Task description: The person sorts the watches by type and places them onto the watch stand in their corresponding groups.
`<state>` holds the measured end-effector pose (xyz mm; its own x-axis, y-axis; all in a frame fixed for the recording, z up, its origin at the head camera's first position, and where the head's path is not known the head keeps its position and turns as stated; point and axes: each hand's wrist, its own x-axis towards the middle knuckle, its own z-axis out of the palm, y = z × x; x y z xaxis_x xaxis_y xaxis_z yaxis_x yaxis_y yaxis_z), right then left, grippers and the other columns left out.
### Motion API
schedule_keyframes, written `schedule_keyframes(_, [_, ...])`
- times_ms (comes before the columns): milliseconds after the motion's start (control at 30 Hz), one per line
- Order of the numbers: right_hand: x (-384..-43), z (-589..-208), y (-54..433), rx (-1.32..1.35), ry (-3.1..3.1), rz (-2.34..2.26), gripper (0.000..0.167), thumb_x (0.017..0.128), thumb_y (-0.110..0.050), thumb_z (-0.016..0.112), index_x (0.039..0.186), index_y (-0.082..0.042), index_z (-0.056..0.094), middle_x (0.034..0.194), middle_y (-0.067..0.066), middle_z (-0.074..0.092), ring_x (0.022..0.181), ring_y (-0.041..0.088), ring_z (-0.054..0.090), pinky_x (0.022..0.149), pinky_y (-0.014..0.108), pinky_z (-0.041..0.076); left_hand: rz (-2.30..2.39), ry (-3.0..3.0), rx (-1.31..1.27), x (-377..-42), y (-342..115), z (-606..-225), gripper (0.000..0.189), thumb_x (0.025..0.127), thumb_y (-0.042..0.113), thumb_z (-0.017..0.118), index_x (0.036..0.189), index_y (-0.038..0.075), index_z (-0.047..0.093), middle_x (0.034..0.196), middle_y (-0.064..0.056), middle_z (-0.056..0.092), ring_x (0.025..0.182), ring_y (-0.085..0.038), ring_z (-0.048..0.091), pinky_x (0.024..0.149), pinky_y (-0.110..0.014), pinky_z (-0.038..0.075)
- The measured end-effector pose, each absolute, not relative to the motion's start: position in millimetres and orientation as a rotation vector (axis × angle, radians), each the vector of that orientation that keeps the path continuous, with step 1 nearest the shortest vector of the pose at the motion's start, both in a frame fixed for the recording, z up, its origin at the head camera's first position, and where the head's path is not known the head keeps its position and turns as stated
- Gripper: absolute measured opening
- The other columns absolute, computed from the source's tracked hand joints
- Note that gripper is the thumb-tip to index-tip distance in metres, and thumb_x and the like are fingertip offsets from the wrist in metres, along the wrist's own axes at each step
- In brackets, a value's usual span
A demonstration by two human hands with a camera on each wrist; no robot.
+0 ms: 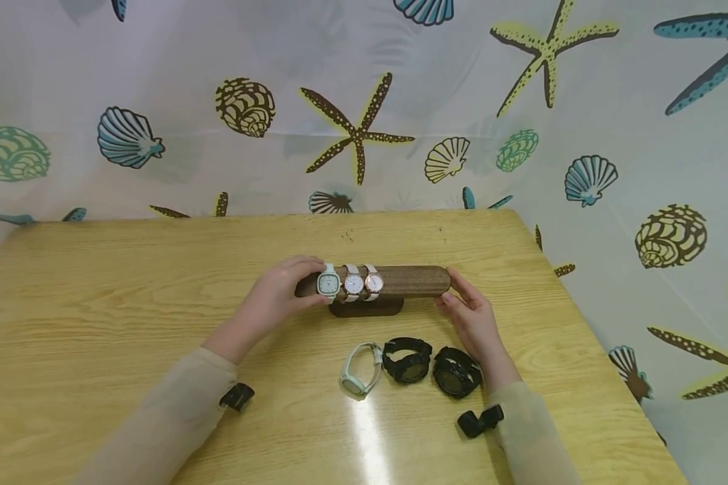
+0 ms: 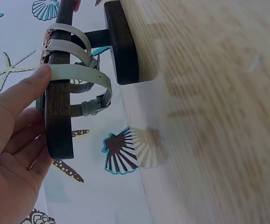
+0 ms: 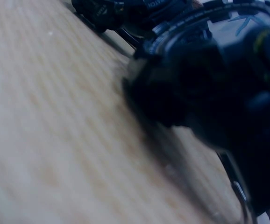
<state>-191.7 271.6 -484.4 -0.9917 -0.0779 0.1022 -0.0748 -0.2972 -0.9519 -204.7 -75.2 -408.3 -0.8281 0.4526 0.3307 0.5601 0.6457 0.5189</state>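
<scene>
A dark wooden watch stand (image 1: pixel 415 280) with a horizontal bar on a base stands mid-table. Strapped around its left half are a mint-green square watch (image 1: pixel 328 283) and two white-strapped round watches, a left one (image 1: pixel 353 283) and a right one (image 1: pixel 373 283). My left hand (image 1: pixel 279 289) pinches the mint-green watch at the bar's left end. In the left wrist view its thumb (image 2: pixel 30 87) presses on the green strap (image 2: pixel 86 73), with the fingers on the watch's face side. My right hand (image 1: pixel 474 320) grips the bar's right end between thumb and fingers.
In front of the stand lie a pale watch (image 1: pixel 353 384), a black watch (image 1: pixel 410 370) and another black watch (image 1: pixel 455 377), close to my right wrist. A black watch fills much of the right wrist view. Behind the wooden table (image 1: pixel 127 289) hangs a shell-patterned cloth (image 1: pixel 188 87).
</scene>
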Motion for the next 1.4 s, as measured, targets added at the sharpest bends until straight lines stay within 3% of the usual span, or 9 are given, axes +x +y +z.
schedule_keyframes(200, [-191.5, -483.4, 271.6, -0.213, 1.853, -2.522, 0.057, 0.096, -0.002, 0.056, 0.147, -0.002, 0.033, 0.147, 0.011, 0.035, 0.098, 0.014, 0.06, 0.091, 0.03, 0.05, -0.917, -2.618, -0.89, -199.0, -71.9, -403.2, 0.057, 0.074, 0.021, 0.084, 0.121, -0.001, 0.06, 0.124, -0.014, 0.057, 0.116, -0.03, 0.053, 0.1, -0.043, 0.044])
schedule_keyframes(433, [-191.3, -482.3, 271.8, -0.199, 1.868, -2.501, 0.057, 0.096, -0.003, 0.056, 0.148, -0.003, 0.033, 0.148, 0.012, 0.034, 0.097, 0.014, 0.06, 0.091, 0.03, 0.05, -0.885, -2.347, -1.085, -174.7, -58.1, -395.9, 0.048, 0.072, 0.019, 0.085, 0.11, -0.001, 0.065, 0.104, -0.01, 0.063, 0.097, -0.024, 0.059, 0.087, -0.035, 0.052])
schedule_keyframes(833, [-190.5, -481.8, 271.5, -0.193, 1.842, -2.528, 0.055, 0.096, 0.001, 0.054, 0.147, -0.001, 0.033, 0.147, 0.012, 0.036, 0.095, 0.015, 0.06, 0.09, 0.03, 0.05, -0.855, -2.65, -1.47, -143.8, -47.4, -403.7, 0.035, 0.08, 0.018, 0.078, 0.11, 0.004, 0.066, 0.108, -0.003, 0.062, 0.102, -0.019, 0.058, 0.091, -0.032, 0.051])
schedule_keyframes(1200, [-192.0, -479.8, 272.0, -0.216, 1.835, -2.531, 0.055, 0.096, 0.0, 0.055, 0.147, -0.002, 0.034, 0.143, 0.009, 0.04, 0.093, 0.014, 0.06, 0.089, 0.029, 0.05, -0.662, -2.655, -1.666, -143.6, -33.8, -418.4, 0.028, 0.075, 0.014, 0.079, 0.1, 0.006, 0.07, 0.1, -0.002, 0.067, 0.095, -0.015, 0.06, 0.089, -0.028, 0.05])
schedule_keyframes(1400, [-189.9, -481.3, 272.5, -0.203, 1.833, -2.529, 0.055, 0.096, 0.0, 0.055, 0.147, -0.003, 0.035, 0.139, 0.006, 0.044, 0.093, 0.014, 0.06, 0.089, 0.028, 0.051, -0.617, -2.653, -1.72, -143.5, -26.7, -422.5, 0.016, 0.076, 0.021, 0.08, 0.085, 0.012, 0.07, 0.083, 0.006, 0.065, 0.077, -0.008, 0.053, 0.073, -0.022, 0.048])
